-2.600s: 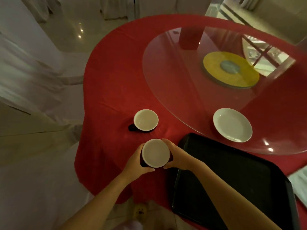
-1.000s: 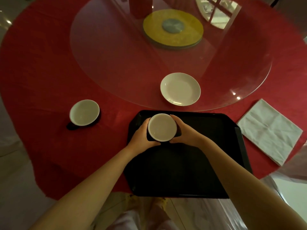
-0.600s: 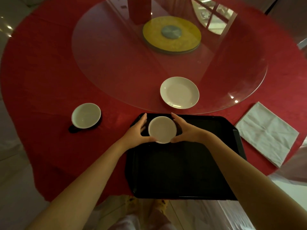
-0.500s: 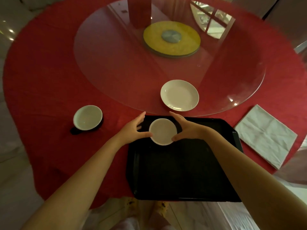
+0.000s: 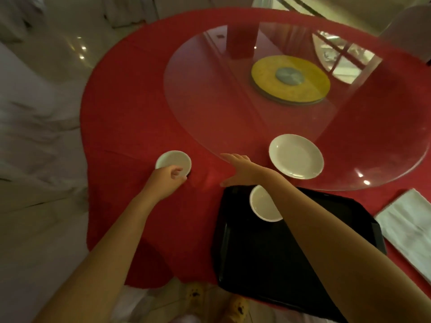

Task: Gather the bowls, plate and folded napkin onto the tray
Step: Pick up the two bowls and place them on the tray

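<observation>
Now napkin lies diagonal, long axis running near-right to far-left.

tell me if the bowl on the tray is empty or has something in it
Empty. The bowl sits upright at the far left of the black tray, its pale inside bare where visible; the right forearm covers part of it.

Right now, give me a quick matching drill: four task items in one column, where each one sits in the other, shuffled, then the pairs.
Items:
1. bowl by the left hand
2. second bowl
3. plate
4. folded napkin

Places:
A. on the glass turntable
B. on the red tablecloth, right of the tray
C. on the black tray
D. on the red tablecloth, left of the tray

Pairs: 1-D, 2-C, 3-A, 4-B
</observation>
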The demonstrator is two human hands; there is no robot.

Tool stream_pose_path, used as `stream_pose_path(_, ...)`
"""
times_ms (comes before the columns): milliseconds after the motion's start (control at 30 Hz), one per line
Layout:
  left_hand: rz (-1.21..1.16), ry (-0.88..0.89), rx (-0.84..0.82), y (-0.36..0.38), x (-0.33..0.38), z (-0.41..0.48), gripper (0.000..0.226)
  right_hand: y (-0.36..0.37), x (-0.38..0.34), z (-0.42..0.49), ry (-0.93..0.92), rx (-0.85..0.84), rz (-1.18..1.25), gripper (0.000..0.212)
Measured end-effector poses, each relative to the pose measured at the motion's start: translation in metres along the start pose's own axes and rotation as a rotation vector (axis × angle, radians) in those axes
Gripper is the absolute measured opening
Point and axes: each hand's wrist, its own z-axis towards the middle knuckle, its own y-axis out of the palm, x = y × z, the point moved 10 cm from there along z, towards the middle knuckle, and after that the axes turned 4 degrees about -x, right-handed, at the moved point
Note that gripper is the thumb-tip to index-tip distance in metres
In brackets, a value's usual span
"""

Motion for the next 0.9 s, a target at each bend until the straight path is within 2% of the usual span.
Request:
stream_pose_path(100, 0.066, -0.038, 0.117, -0.032, -0.036, -0.009, 0.045, 0.013, -0.024, 0.027, 0.019, -0.050, -0.078, 0.104)
stream_pose_path(167, 0.082, -0.083, 0.136, -0.045, -0.061, -0.011, 0.054, 0.022, -0.037, 0.042, 0.031, -0.075, -0.108, 0.108)
stream_pose_path(300, 0.069, -0.172, -0.002, -0.044, -0.099, -0.004, 0.082, 0.035, -0.052, 0.068, 0.057, -0.096, -0.134, 0.113)
stream_pose_path(500, 0.049, -0.106, -0.166, -0.026, -0.102, 0.021, 0.106, 0.046, -0.049, 0.094, 0.094, -0.102, -0.072, 0.118)
stream_pose_path(667, 0.065, -0.029, -0.268, -0.007, -0.095, 0.044, 0.113, 0.052, -0.054, 0.108, 0.015, -0.090, 0.015, 0.115)
stream_pose_path(767, 0.061, 0.035, -0.271, -0.004, -0.089, 0.055, 0.113, 0.052, -0.060, 0.111, -0.051, -0.041, 0.088, 0.109)
stream_pose_path(900, -0.062, 0.067, -0.246, -0.002, -0.084, 0.062, 0.110, 0.052, -0.063, 0.116, -0.124, -0.023, 0.194, 0.103)
